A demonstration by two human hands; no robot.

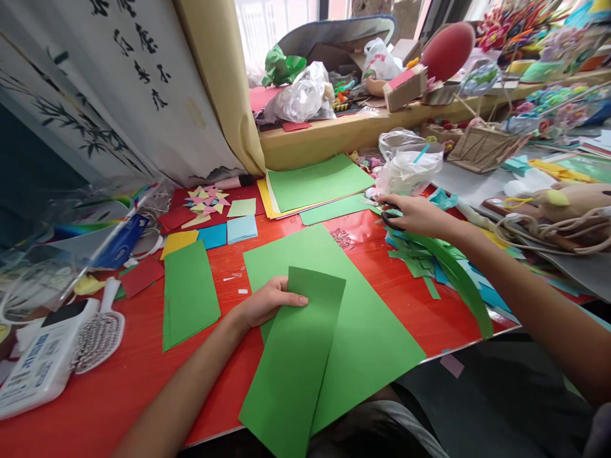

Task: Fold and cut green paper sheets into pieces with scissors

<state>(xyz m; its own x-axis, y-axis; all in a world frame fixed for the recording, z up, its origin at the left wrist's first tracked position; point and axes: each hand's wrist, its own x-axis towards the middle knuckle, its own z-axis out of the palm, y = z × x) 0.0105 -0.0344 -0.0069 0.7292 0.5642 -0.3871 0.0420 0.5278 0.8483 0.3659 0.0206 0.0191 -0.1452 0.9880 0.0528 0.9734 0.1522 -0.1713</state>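
Observation:
My left hand pinches a long strip of green paper by its upper left edge, thumb on top. Beneath it a large green sheet lies flat on the red table. Over at the right, my right hand is closed round the dark handles of a pair of scissors; the blades point left toward the stacked paper. Under that hand lies a heap of green and blue paper offcuts, with a long curved green strip hanging to the table edge.
Cut green pieces lie at left, near small blue squares and a paper star. Behind is a stack of coloured sheets. A hairbrush and white box sit far left. A plastic bag stands behind my right hand.

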